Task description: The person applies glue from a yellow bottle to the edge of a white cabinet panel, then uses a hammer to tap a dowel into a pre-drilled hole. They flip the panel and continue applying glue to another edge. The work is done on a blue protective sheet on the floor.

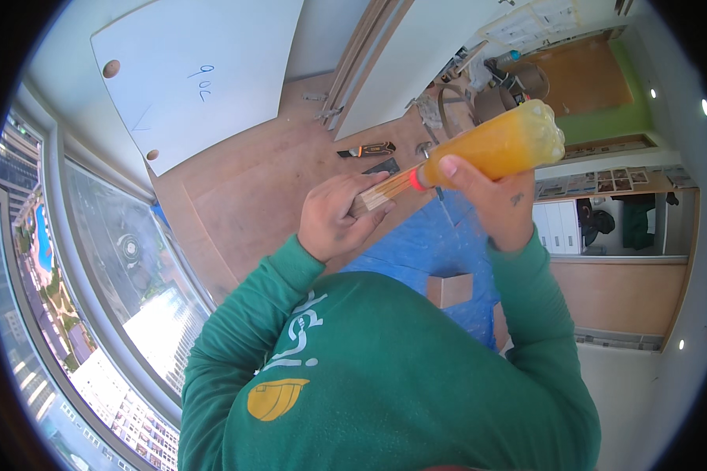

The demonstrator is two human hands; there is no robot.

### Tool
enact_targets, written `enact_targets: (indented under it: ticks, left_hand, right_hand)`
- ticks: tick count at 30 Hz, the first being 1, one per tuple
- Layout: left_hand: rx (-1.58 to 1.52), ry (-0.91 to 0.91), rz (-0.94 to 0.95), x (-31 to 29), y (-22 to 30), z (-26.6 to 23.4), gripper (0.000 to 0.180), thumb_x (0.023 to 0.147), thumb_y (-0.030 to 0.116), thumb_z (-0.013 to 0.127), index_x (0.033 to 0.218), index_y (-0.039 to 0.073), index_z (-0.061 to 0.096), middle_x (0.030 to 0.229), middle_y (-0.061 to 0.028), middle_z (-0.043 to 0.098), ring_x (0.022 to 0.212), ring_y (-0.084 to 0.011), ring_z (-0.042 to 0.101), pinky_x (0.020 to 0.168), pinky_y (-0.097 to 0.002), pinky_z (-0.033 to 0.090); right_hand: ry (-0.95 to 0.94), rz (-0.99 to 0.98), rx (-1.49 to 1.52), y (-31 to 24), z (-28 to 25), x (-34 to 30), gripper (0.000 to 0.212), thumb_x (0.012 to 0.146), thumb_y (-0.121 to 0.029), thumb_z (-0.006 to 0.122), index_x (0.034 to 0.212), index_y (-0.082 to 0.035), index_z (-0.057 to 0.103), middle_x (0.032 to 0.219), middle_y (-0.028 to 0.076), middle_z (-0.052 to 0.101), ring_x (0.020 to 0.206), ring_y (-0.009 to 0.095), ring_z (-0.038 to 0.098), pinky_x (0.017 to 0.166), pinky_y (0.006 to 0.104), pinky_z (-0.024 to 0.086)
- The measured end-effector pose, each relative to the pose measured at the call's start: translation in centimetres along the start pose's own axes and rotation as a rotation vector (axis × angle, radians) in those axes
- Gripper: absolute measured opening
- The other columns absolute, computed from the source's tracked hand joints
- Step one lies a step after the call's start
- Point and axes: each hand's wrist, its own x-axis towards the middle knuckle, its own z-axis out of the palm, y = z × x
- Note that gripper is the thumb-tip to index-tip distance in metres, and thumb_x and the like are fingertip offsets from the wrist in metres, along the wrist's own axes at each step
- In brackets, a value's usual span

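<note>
A bare wooden floor (pixel 251 180) runs beside a tall window (pixel 110 259), with a white panel (pixel 204 71) lying at eleven o'clock. Near centre, the left hand (pixel 334 220) grips a bundle of thin wooden sticks (pixel 385 191). At two o'clock, touching their tips, the right hand (pixel 491 200) is wrapped around an orange plastic bottle (pixel 503 141).

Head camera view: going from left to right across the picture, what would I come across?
Window → white panel → left hand gripping a bundle of wooden sticks → right hand holding an orange bottle → green wall.
</note>
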Motion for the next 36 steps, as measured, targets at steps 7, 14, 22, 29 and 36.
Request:
enact_targets:
  ticks: [7, 14, 22, 29, 36]
  left_hand:
    - [-0.001, -0.010, -0.022, -0.3, 0.2, 0.2, 0.042, 0.081, 0.016, 0.086, 0.119, 0.003, 0.074, 0.101, -0.0142, 0.076, 0.085, -0.0316, 0.073, 0.075, -0.0386, 0.058]
    - [0.013, -0.026, -0.035, -0.1, 0.4, 0.0, 0.040, 0.079, 0.013, 0.088, 0.114, 0.002, 0.072, 0.104, -0.0155, 0.077, 0.086, -0.0319, 0.075, 0.075, -0.0383, 0.059]
    - [-0.003, 0.005, 0.003, -0.4, 0.0, 0.6, 0.037, 0.080, 0.013, 0.088, 0.111, 0.002, 0.071, 0.107, -0.0153, 0.077, 0.087, -0.0314, 0.075, 0.076, -0.0380, 0.059]
    - [0.017, -0.055, -0.077, -0.5, 1.0, -0.1, 0.036, 0.083, 0.016, 0.085, 0.115, 0.005, 0.073, 0.099, -0.0131, 0.075, 0.085, -0.0324, 0.072, 0.075, -0.0402, 0.057]
    - [-0.018, -0.048, -0.033, -0.3, 0.7, -0.1, 0.038, 0.082, 0.018, 0.087, 0.115, 0.006, 0.073, 0.094, -0.0134, 0.073, 0.081, -0.0318, 0.070, 0.073, -0.0389, 0.056]
  right_hand:
    - [0.066, 0.236, 0.101, 1.9, -2.7, 2.2, 0.022, 0.087, -0.014, 0.086, 0.096, 0.001, 0.073, 0.089, 0.004, 0.074, 0.078, 0.012, 0.068, 0.071, 0.0286, 0.055]
    - [-0.063, 0.015, 0.062, -0.9, 0.5, 0.7, 0.022, 0.086, -0.015, 0.086, 0.095, 0.001, 0.073, 0.086, 0.004, 0.074, 0.077, 0.011, 0.069, 0.071, 0.0288, 0.055]
    - [0.151, 0.287, -0.027, 4.1, -5.5, 2.9, 0.025, 0.088, -0.017, 0.085, 0.098, 0.002, 0.073, 0.086, 0.006, 0.074, 0.076, 0.011, 0.068, 0.068, 0.0265, 0.055]
    - [-0.093, 0.055, 0.231, -1.6, 1.8, -0.1, 0.020, 0.088, -0.011, 0.084, 0.099, 0.001, 0.074, 0.088, 0.004, 0.074, 0.077, 0.010, 0.067, 0.069, 0.0262, 0.055]
    - [-0.207, 0.094, 0.468, -1.2, 2.0, -0.3, 0.041, 0.097, -0.019, 0.073, 0.129, 0.001, 0.059, 0.116, 0.022, 0.071, 0.101, 0.028, 0.071, 0.082, 0.0414, 0.058]
